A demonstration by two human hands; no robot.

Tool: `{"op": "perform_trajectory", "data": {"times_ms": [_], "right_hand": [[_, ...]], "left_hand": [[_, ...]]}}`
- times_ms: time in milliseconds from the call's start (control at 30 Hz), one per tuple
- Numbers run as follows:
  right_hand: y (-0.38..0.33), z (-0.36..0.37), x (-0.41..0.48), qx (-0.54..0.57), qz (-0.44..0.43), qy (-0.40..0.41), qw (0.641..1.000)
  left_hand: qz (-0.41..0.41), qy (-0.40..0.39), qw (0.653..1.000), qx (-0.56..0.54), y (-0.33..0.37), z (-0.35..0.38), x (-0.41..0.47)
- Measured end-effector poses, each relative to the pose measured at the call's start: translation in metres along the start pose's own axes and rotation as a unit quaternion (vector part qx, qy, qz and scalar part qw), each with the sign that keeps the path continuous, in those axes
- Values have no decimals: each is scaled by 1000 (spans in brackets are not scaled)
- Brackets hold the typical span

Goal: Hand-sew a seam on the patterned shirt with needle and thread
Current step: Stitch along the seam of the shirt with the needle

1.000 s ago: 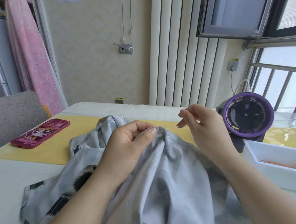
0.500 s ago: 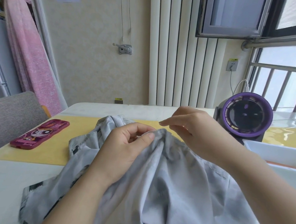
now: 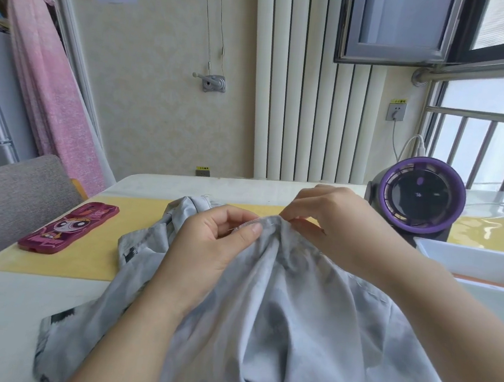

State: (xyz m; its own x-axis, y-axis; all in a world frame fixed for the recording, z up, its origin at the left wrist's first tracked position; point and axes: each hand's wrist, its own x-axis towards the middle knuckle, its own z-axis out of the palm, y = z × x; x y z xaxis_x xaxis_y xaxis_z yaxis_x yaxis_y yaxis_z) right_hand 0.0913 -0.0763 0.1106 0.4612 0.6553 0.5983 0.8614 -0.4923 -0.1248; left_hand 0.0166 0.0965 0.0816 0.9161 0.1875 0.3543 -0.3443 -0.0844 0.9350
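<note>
A grey shirt [image 3: 287,319] with dark printed patches lies bunched inside out on the table, its top fold lifted. My left hand [image 3: 213,249] pinches that raised seam edge between thumb and fingers. My right hand [image 3: 331,221] is at the same fold just to the right, fingertips curled down onto the cloth. A thin pale line, perhaps the needle or thread [image 3: 236,227], shows by my left thumb. What my right fingertips pinch is hidden.
A pink cartoon phone case [image 3: 69,227] lies on the yellow mat [image 3: 97,255] at left. A purple desk fan [image 3: 421,197] stands at the back right, with a white tray [image 3: 479,261] in front of it. A grey chair [image 3: 10,196] is at far left.
My right hand, which held the needle up and away from the fold with thread drawn out, has come down and left onto the seam. My left hand keeps its pinch.
</note>
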Motion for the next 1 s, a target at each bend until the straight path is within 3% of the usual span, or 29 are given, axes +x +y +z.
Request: {"op": "perform_trajectory", "data": {"times_ms": [800, 1000], "right_hand": [[2, 3, 2, 16, -30, 16, 999], [-1, 2, 3, 8, -48, 25, 999]], "left_hand": [[-46, -27, 996, -69, 0, 0, 1], [-95, -48, 985, -138, 1, -1, 2]]}}
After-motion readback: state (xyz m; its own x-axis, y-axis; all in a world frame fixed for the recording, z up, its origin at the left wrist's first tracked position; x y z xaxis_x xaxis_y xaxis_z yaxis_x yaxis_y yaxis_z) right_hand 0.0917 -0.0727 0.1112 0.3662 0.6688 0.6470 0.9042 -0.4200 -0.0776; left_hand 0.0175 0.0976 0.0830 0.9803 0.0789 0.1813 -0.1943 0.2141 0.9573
